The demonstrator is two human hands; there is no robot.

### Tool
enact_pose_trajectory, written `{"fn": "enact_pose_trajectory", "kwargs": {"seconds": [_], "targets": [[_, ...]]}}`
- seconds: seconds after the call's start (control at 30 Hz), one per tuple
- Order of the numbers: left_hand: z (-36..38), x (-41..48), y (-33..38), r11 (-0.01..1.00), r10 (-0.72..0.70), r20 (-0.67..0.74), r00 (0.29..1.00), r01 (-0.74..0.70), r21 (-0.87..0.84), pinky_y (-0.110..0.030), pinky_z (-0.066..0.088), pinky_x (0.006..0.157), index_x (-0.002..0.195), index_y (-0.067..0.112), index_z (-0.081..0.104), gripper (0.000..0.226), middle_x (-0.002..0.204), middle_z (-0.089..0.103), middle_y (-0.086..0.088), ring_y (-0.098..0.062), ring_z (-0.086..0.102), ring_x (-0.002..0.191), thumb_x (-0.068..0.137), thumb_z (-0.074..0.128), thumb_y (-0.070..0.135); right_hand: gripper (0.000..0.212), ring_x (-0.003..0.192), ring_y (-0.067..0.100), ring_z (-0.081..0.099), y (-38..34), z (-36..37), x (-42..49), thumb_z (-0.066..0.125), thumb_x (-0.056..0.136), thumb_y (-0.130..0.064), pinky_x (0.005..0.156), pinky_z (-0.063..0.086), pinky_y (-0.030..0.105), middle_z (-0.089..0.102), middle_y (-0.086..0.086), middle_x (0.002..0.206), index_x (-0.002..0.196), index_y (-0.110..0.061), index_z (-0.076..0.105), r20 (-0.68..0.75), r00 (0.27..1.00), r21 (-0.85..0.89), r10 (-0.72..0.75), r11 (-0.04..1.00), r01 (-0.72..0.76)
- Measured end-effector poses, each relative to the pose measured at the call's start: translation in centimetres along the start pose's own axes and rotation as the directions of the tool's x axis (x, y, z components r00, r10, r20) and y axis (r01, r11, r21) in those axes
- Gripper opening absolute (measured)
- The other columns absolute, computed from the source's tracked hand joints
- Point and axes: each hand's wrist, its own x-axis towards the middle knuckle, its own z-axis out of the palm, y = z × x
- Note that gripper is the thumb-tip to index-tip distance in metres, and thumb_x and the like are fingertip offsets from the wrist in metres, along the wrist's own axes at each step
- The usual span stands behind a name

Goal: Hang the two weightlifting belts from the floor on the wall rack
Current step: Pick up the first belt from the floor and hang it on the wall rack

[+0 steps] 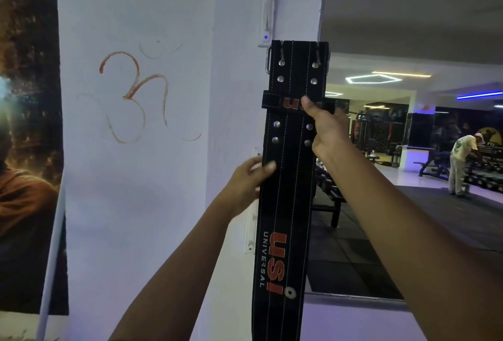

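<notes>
A black weightlifting belt (288, 204) with orange USI lettering hangs upright in front of the wall corner, its steel buckle (269, 58) at the top. My right hand (325, 128) pinches its right edge at the keeper loop, thumb on the front. Lower down, my left hand (249, 180) grips the belt's left edge. A white wall rack (268, 3) with hooks is fixed to the corner just above the buckle. A second white rack strip (251, 221) shows behind the belt lower down. The second belt is out of view.
The pale wall (136, 177) bears an orange painted symbol. A dark poster (27, 136) hangs at the far left. A mirror (408, 150) to the right reflects the gym, with benches, machines and a person in white bending over.
</notes>
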Motion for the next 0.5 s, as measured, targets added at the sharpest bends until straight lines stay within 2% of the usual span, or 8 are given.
{"fn": "enact_pose_trajectory", "kwargs": {"seconds": [0.1, 0.17, 0.27, 0.3, 0.37, 0.43, 0.47, 0.5], "targets": [[1.2, 2.5, 4.7, 0.990, 0.120, -0.056, 0.991, -0.124, -0.073, -0.032, 0.056, 0.077, 0.129, 0.009, 0.050, 0.046, 0.110, 0.067, -0.005, -0.019, 0.066, 0.096, 0.090, 0.057, 0.032, 0.016, 0.085, 0.018, 0.060, 0.2, -0.1, 0.1, 0.076, 0.076, -0.022, 0.068, 0.053, 0.035, 0.066, -0.006, 0.085, 0.075, -0.025, 0.060, 0.028, 0.999, -0.007, -0.016, 1.000, 0.016], [2.2, 3.7, 7.2, 0.979, 0.200, -0.055, 0.978, -0.201, -0.023, -0.037, 0.056, 0.085, 0.123, 0.007, 0.056, 0.041, 0.115, 0.067, -0.012, -0.025, 0.067, 0.102, 0.089, 0.060, 0.030, 0.015, 0.086, 0.021, 0.062, 0.2, -0.1, -0.2, 0.074, 0.077, -0.024, 0.063, 0.049, 0.033, 0.067, -0.005, 0.085, 0.073, -0.027, 0.061, 0.050, 0.998, -0.025, -0.042, 0.999, 0.043], [3.4, 4.6, 8.4, 0.961, 0.278, -0.127, 0.952, -0.276, 0.028, -0.038, 0.057, 0.083, 0.115, 0.003, 0.060, 0.035, 0.109, 0.069, -0.015, -0.028, 0.068, 0.100, 0.087, 0.064, 0.022, 0.009, 0.083, 0.019, 0.062, -0.3, -0.6, -0.3, 0.071, 0.081, -0.024, 0.057, 0.045, 0.028, 0.067, -0.004, 0.087, 0.079, -0.027, 0.062, 0.131, 0.982, -0.037, -0.138, 0.989, 0.144], [3.7, 4.7, 8.4, 0.956, 0.291, -0.139, 0.947, -0.292, 0.013, -0.039, 0.058, 0.082, 0.114, 0.001, 0.059, 0.035, 0.107, 0.068, -0.015, -0.028, 0.068, 0.098, 0.086, 0.065, 0.021, 0.009, 0.083, 0.015, 0.062, 0.0, -1.1, -0.4, 0.070, 0.082, -0.021, 0.061, 0.048, 0.029, 0.067, -0.004, 0.091, 0.085, -0.024, 0.062, 0.169, 0.972, -0.059, -0.162, 0.983, 0.174], [4.0, 5.0, 8.6, 0.948, 0.310, -0.151, 0.939, -0.316, -0.019, -0.041, 0.057, 0.082, 0.107, 0.003, 0.061, 0.026, 0.102, 0.068, -0.014, -0.028, 0.067, 0.094, 0.086, 0.065, 0.017, 0.032, 0.092, 0.008, 0.061, 1.4, -2.7, -1.0, 0.073, 0.079, -0.017, 0.086, 0.049, 0.033, 0.064, -0.005, 0.104, 0.106, -0.016, 0.057, 0.226, 0.964, -0.127, -0.139, 0.977, 0.171], [4.0, 5.1, 9.0, 0.941, 0.325, -0.155, 0.933, -0.336, -0.049, -0.036, 0.056, 0.077, 0.095, 0.009, 0.062, 0.010, 0.092, 0.068, -0.007, -0.023, 0.066, 0.086, 0.086, 0.064, 0.013, 0.073, 0.118, 0.015, 0.055, 4.3, -4.9, -2.6, 0.083, 0.062, -0.034, 0.106, 0.040, 0.040, 0.059, -0.002, 0.127, 0.123, -0.011, 0.051, 0.285, 0.958, -0.210, 0.007, 0.976, 0.055], [4.0, 5.1, 9.2, 0.939, 0.327, -0.159, 0.931, -0.339, -0.053, -0.034, 0.055, 0.075, 0.091, 0.013, 0.061, 0.006, 0.089, 0.068, -0.004, -0.021, 0.066, 0.084, 0.086, 0.064, 0.012, 0.082, 0.128, 0.020, 0.049, 6.1, -6.1, -3.2, 0.084, 0.057, -0.040, 0.111, 0.035, 0.045, 0.055, 0.001, 0.136, 0.128, -0.016, 0.051, 0.321, 0.944, -0.241, 0.074, 0.971, 0.005], [4.0, 5.0, 9.4, 0.939, 0.326, -0.161, 0.932, -0.339, -0.057, -0.033, 0.055, 0.073, 0.090, 0.014, 0.061, 0.005, 0.088, 0.068, -0.003, -0.020, 0.066, 0.084, 0.086, 0.064, 0.012, 0.075, 0.132, 0.022, 0.046, 7.6, -7.1, -4.1, 0.082, 0.062, -0.038, 0.113, 0.033, 0.047, 0.054, 0.001, 0.137, 0.128, -0.019, 0.052, 0.354, 0.926, -0.253, 0.130, 0.967, -0.039]]}}
